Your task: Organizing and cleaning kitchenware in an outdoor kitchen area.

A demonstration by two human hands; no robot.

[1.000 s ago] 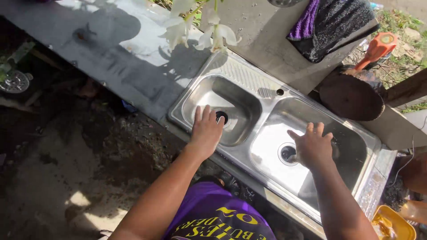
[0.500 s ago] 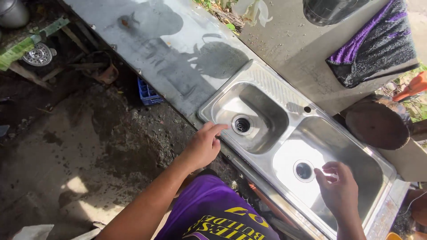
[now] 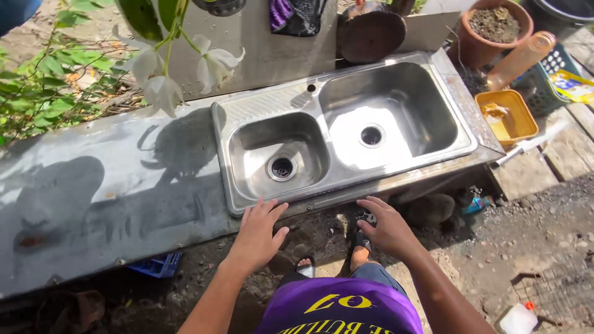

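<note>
Both hands were open and held nothing. Left hand [image 3: 258,232] had its fingers spread, the tips touching the front rim of the steel double sink [image 3: 411,176]. Right hand [image 3: 387,226] hovered just below that rim. This sink lay in the grey desk [image 3: 93,198], with white flowers [image 3: 179,65] above it.

An outdoor washing spot in a home yard. Shown by a steel double-basin sink [image 3: 346,179] set into a rough grey surface [image 3: 105,204] under open sun, bare muddy ground [image 3: 538,247] below, green plants [image 3: 37,93] and white flowers [image 3: 154,74] alongside, a clay pot of soil [image 3: 495,25], a yellow tub [image 3: 507,117], wooden planks [image 3: 575,148].
</note>
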